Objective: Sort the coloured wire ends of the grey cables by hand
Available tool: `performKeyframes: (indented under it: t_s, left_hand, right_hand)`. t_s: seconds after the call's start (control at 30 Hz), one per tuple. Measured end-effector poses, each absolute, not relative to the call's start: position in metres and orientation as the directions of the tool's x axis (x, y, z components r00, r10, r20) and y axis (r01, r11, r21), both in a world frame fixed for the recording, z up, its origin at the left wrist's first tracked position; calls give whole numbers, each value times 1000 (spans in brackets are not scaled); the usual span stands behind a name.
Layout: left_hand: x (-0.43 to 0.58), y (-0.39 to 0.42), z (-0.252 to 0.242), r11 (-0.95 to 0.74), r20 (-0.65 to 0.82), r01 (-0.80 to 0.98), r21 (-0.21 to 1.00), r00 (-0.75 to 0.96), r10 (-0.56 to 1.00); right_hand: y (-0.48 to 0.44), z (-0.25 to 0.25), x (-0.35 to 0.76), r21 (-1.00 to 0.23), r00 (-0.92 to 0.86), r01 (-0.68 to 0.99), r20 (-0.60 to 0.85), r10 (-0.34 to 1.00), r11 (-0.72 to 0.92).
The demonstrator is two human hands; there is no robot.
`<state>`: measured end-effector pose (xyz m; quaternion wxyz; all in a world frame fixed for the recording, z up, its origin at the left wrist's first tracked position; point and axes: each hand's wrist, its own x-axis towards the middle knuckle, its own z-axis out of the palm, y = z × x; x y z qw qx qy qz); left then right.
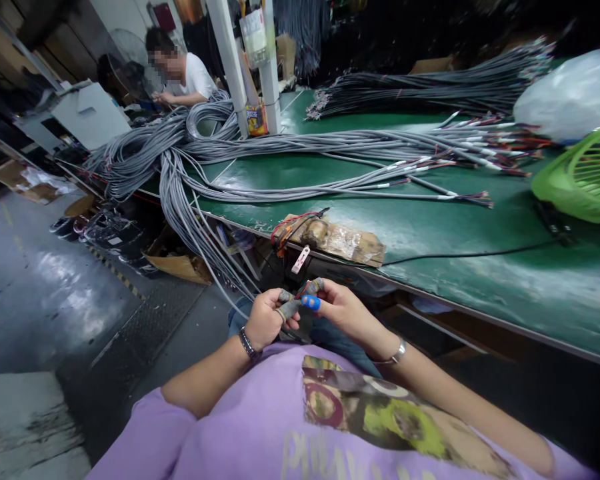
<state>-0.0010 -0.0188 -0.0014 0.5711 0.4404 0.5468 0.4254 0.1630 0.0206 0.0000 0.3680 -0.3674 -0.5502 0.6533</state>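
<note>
My left hand point(266, 321), with grey finger covers on its thumb and a finger, is closed on the end of a grey cable in front of my lap. Thin coloured wires point(302, 291) fan out between the two hands. My right hand point(344, 312) pinches those wires from the other side; a blue cover sits on its thumb and a grey one on a finger. The fingers hide most of the cable end. Just beyond, at the table edge, lies a wooden block point(353, 244) wrapped in clear tape, with a small white tag point(301, 260) beside it.
Long bundles of grey cable point(300, 147) lie across the green table point(460, 247) and hang over its front edge. Darker cables point(420, 93) lie at the back. A green fan point(580, 177) and plastic bag point(570, 93) stand right. A co-worker point(193, 77) sits far left.
</note>
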Motion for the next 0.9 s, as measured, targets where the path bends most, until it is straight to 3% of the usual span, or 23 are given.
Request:
performKeyframes:
  t_s: [0.1,0.37,0.67,0.9]
  left_hand:
    - [-1,-20,0,258,-261,62,964,60,963]
    - [-18,-12,4,399,-393,56,915,342,854]
    - [-10,-15,-1,280,-278,-69,957,45,960]
    - [-8,-10,0,259,-274,-183,948,-58,960]
  right_hand:
    - [19,-1,156,-993,-452,-74,-48,890,-91]
    - [28,11,153,-1000,-609,-7,-11,793,-19]
    - [23,-4,142,-987,-376,-101,-80,923,-126]
    - [17,-11,140,-994,-380,-82,-40,924,-76]
